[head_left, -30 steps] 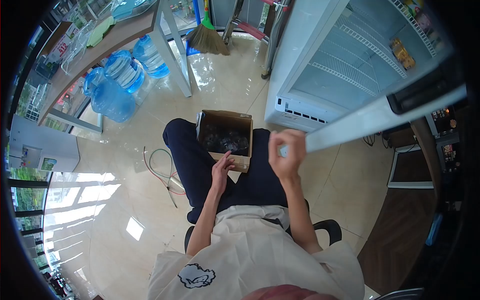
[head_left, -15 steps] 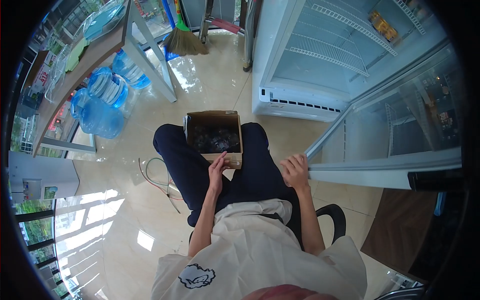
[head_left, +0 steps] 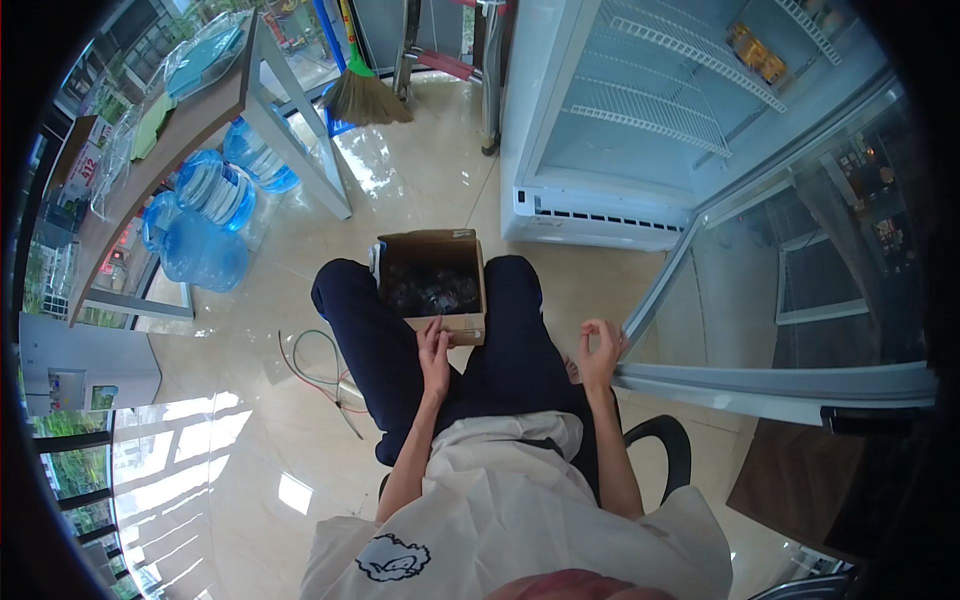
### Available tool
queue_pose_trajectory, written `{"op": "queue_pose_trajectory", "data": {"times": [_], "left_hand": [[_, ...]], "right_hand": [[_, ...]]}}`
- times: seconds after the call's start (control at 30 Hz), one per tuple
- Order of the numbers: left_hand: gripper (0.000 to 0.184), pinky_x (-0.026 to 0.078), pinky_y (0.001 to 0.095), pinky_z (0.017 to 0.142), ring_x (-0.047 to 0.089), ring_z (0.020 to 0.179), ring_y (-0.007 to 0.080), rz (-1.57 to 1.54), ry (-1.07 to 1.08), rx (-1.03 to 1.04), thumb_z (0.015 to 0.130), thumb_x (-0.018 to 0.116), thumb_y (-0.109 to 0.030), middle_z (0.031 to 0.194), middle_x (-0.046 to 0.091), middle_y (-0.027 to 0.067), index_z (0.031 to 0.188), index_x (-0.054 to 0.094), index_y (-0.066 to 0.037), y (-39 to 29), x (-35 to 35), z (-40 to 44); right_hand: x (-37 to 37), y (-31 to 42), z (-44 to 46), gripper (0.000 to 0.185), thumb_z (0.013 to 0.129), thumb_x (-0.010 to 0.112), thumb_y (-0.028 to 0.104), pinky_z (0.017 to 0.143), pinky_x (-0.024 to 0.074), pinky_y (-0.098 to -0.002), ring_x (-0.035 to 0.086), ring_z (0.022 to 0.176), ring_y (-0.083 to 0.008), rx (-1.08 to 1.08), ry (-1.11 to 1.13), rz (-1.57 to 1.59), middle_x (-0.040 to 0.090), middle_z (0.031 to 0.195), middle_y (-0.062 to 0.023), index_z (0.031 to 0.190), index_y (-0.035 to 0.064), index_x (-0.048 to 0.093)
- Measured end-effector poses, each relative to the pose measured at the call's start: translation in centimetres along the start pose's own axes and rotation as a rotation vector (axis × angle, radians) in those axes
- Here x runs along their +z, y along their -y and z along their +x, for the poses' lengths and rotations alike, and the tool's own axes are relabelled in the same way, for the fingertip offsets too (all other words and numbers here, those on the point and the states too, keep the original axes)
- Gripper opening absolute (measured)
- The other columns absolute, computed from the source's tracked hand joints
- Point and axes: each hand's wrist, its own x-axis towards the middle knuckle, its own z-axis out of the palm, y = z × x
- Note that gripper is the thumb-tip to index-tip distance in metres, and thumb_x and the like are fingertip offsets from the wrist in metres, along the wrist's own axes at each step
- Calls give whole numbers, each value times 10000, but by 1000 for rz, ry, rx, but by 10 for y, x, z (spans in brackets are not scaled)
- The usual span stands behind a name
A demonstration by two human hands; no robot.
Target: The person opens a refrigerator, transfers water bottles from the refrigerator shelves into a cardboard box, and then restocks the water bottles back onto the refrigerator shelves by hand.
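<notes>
An open cardboard box point(head_left: 465, 322) sits between my thighs, with dark, shiny items point(head_left: 432, 288) inside that I cannot make out. My left hand point(head_left: 434, 358) rests its outstretched fingers on the box's near side. Beside the edge of the glass fridge door point(head_left: 770, 377), my right hand point(head_left: 600, 352) is raised with fingers loosely curved and apart, nothing visible between them. Whether it still touches the door edge I cannot tell. The white display fridge point(head_left: 600, 222) stands ahead to the right with its door swung open; orange packages point(head_left: 757, 55) lie on an upper wire shelf.
Big blue water bottles point(head_left: 205, 245) stand under a wooden table point(head_left: 170, 165) at the left. A straw broom point(head_left: 368, 95) and a ladder point(head_left: 490, 90) are at the back. Thin hoses or cables point(head_left: 318, 365) lie on the floor; a chair armrest point(head_left: 672, 445) is at my right.
My right hand has loosened from a closed curl against the door edge, its fingers now apart. The fridge door has swung slightly wider. My left hand stays at the box.
</notes>
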Motion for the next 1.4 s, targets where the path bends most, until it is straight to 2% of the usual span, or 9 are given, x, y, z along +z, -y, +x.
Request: {"op": "queue_pose_trajectory", "data": {"times": [0.07,0.17,0.27,0.5,0.77,0.97,1.27,1.37,1.4], "left_hand": [[357,500,294,849,564,1094,192,155,-1,88,1035,525,-152,1293,467,92,1367,584,-37,-3,3,0],[358,500,289,879,581,1038,172,325,6,133,1036,524,-147,1294,471,91,1359,584,-6,-12,10,-3],[401,512,309,907,576,1121,206,326,36,144,1036,528,-163,1367,457,114,1405,530,-5,-4,12,1],[429,500,305,927,552,1200,212,337,90,123,1040,528,-190,1414,441,120,1431,498,-18,-4,18,-6],[365,491,289,786,560,958,182,430,98,165,1012,541,-131,1293,482,111,1355,558,-7,-10,20,-26],[363,497,295,749,568,895,192,516,95,250,1006,540,-110,1271,512,130,1356,559,-14,3,11,-42],[395,534,318,770,594,938,229,480,223,105,1006,517,-93,1357,448,147,1387,517,14,5,7,-70],[370,530,331,772,600,932,251,492,288,104,994,521,-82,1333,456,153,1349,539,20,4,3,-82],[360,529,338,775,602,926,259,501,304,119,988,523,-78,1322,461,155,1334,547,21,9,1,-85]], "right_hand": [[10,1,-8,181,798,679,21,985,350,-417,583,922,-245,152,-14,143,605,850,-18,938,107,603],[10,-5,-13,181,803,679,29,991,351,-427,592,935,-251,116,95,-54,610,876,-28,948,103,600],[7,-20,-22,164,809,672,30,968,378,-426,605,941,-264,-32,197,-248,624,909,-51,945,98,612],[15,-25,-25,156,801,668,23,874,436,-417,620,924,-288,-46,275,-199,629,914,-73,934,93,628],[22,-39,-37,128,833,630,12,926,421,-429,607,946,-297,20,437,-11,616,941,-89,945,73,621],[28,-37,-50,113,836,628,12,986,404,-464,607,953,-304,-86,307,-178,614,940,-97,933,70,617],[42,-48,-74,111,820,675,24,1161,275,-480,636,944,-258,75,233,-270,647,883,-75,916,76,653],[49,-55,-90,131,827,687,37,1091,376,-448,646,953,-255,174,263,-318,653,881,-72,946,71,643],[56,-59,-97,126,848,682,53,1031,414,-418,648,929,-245,328,236,-133,652,884,-81,964,68,634]]}}
